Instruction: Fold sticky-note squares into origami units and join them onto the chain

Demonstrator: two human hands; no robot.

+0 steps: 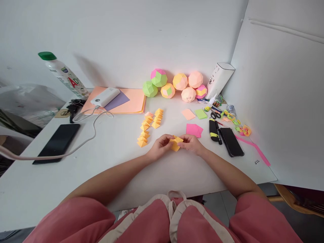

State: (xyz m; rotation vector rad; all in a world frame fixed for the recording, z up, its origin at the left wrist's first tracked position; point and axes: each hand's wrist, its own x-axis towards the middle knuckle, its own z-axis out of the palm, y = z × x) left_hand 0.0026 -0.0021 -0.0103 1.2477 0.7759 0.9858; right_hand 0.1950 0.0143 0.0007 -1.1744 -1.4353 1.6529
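Observation:
Between my two hands, just above the table's front half, is a folded piece of yellow-orange paper (175, 144). My left hand (162, 145) pinches its left side, and my right hand (190, 143) grips its right side between thumb and fingers. Left of them, folded yellow-orange paper units (145, 126) lie in two rows, with a pale pink one at the far end. Right behind my right hand is a bright pink stack of paper squares (193, 130). Beyond it lie a peach stack (188, 114) and a green stack (200, 113).
Several faceted paper balls (180, 81) sit against the wall. To the right are a utility knife (213, 130), scissors (215, 115) and a black phone (231, 141). At left, a white cable (95, 130) crosses near a dark tablet (57, 143), a power bank (105, 97) and a spray bottle (66, 77).

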